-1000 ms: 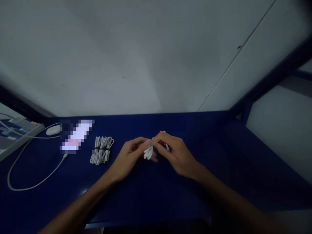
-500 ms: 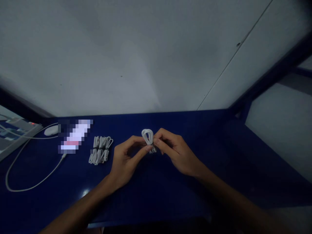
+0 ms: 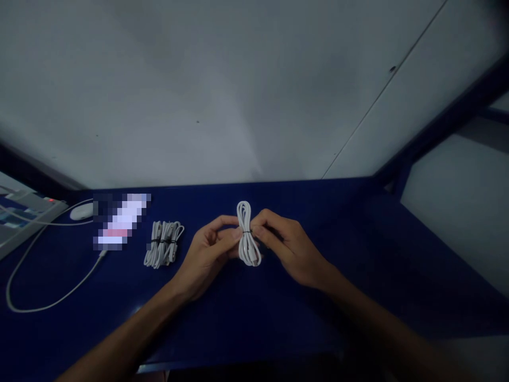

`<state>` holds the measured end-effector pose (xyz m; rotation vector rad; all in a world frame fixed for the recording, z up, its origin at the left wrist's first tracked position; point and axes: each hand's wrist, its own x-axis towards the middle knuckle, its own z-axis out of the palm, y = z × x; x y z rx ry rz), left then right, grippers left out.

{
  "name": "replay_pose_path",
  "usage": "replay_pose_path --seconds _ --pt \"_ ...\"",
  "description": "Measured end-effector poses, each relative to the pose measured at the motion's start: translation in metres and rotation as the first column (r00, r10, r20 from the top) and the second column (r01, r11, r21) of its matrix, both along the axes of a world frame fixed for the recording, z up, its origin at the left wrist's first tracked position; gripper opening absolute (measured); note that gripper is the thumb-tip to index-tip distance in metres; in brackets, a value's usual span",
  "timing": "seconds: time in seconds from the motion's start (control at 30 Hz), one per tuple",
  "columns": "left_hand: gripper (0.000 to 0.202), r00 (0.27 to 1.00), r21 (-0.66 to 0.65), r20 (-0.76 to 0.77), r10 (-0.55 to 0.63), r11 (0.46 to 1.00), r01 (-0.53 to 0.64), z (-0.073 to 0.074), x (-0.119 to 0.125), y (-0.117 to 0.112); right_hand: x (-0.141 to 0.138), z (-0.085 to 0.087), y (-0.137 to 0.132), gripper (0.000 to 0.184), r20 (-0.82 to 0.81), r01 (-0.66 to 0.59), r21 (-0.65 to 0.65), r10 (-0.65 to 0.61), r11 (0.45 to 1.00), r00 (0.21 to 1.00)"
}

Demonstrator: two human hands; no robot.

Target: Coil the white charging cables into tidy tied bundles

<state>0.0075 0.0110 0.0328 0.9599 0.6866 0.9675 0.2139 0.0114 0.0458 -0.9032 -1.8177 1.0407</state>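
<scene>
Over the blue bench (image 3: 238, 329) I see a coiled cable (image 3: 248, 249) held upright, the left hand (image 3: 207, 252) pinching its waist, the right hand (image 3: 292, 249) nipping it at the dark tie (image 3: 247, 231), tied bundles (image 3: 162, 249) lying off left.

A dark blue table (image 3: 238, 323) carries everything. Toward its ten o'clock side lie white cable bundles (image 3: 162, 246), side by side, bound with black ties. At ten o'clock from them lies a phone (image 3: 126, 216), blurred; a white cord (image 3: 24, 311) loops out toward its eight o'clock. A rounded white object (image 3: 81, 211) sits at the phone's nine o'clock.
</scene>
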Motion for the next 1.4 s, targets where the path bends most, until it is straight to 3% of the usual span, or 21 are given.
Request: replay_pose_path --seconds 0.1,0.17,0.2,0.27,0.37,0.4,0.47,0.63,0.73,0.83,0.9,0.97,1.07,1.13,1.23,1.33,1.4 --pt "0.038 0.992 0.18 -0.095 0.083 0.981 -0.065 0.001 -0.001 -0.003 -0.001 0.0 -0.001 0.024 -0.033 0.003 -0.046 -0.005 0.999 0.999" --pt "0.042 0.952 0.389 -0.213 0.221 0.913 -0.125 0.0 -0.002 -0.004 -0.001 0.0 -0.001 0.025 -0.052 0.006 -0.073 -0.01 0.997 0.999" --pt "0.043 0.911 0.505 -0.269 0.313 0.851 -0.143 -0.002 -0.003 -0.004 0.0 0.0 -0.001 0.025 -0.054 0.013 -0.079 -0.017 0.997 0.998" --pt "0.048 0.834 0.75 -0.272 0.481 0.649 -0.13 -0.005 -0.004 -0.003 0.0 0.0 0.0 0.025 -0.057 0.027 -0.087 -0.032 0.996 0.998" --pt "0.061 0.756 0.904 -0.217 0.617 0.419 -0.082 -0.01 -0.008 0.0 0.0 -0.002 0.001 0.025 -0.099 -0.013 -0.135 -0.001 0.991 0.995" --pt "0.063 0.739 0.924 -0.199 0.644 0.374 -0.077 -0.011 -0.01 0.001 0.0 -0.002 0.001 0.025 -0.122 -0.044 -0.161 0.025 0.986 0.992" --pt "0.058 0.713 0.938 -0.195 0.673 0.341 -0.065 -0.013 -0.012 0.002 0.0 -0.004 0.002 0.026 -0.163 -0.107 -0.212 0.073 0.971 0.984" --pt "0.045 0.741 0.877 -0.274 0.613 0.475 -0.069 -0.012 -0.016 0.001 -0.001 -0.005 0.004 0.029 -0.18 -0.136 -0.221 0.097 0.966 0.979" --pt "0.037 0.779 0.83 -0.298 0.552 0.553 -0.075 -0.008 -0.014 -0.001 -0.002 -0.004 0.003 0.028 -0.13 -0.089 -0.169 0.067 0.982 0.989" --pt "0.02 0.768 0.769 -0.331 0.548 0.628 -0.117 -0.005 -0.009 -0.004 -0.003 -0.004 0.002 0.027 -0.026 -0.016 -0.1 0.014 0.995 1.0" --pt "0.016 0.794 0.667 -0.328 0.511 0.721 -0.189 -0.005 -0.006 -0.005 -0.004 -0.005 0.001 0.026 0.042 0.013 -0.024 -0.011 1.0 0.999" --pt "0.027 0.859 0.494 -0.284 0.426 0.833 -0.25 -0.005 -0.003 -0.004 -0.004 -0.008 0.002 0.024 0.094 0.016 0.069 -0.023 0.997 0.995" --pt "0.044 0.937 0.267 -0.199 0.288 0.936 -0.23 -0.005 -0.001 -0.001 -0.004 -0.012 0.003 0.022 0.142 -0.006 0.176 -0.02 0.984 0.99" --pt "0.048 0.964 0.19 -0.162 0.211 0.965 -0.179 -0.004 -0.001 0.001 -0.003 -0.013 0.004 0.022 0.157 -0.022 0.21 -0.011 0.977 0.988" --pt "0.045 0.979 0.174 -0.152 0.139 0.978 -0.112 -0.004 -0.001 0.001 -0.003 -0.013 0.005 0.022 0.159 -0.022 0.192 -0.009 0.981 0.987" --pt "0.033 0.949 0.291 -0.25 0.193 0.95 -0.117 -0.004 -0.003 -0.001 -0.003 -0.011 0.003 0.022 0.124 -0.013 0.119 -0.002 0.993 0.992" --pt "0.026 0.893 0.439 -0.337 0.298 0.889 -0.131 -0.005 -0.004 -0.001 -0.004 -0.009 0.003 0.024 0.082 -0.012 0.074 0.006 0.997 0.997"
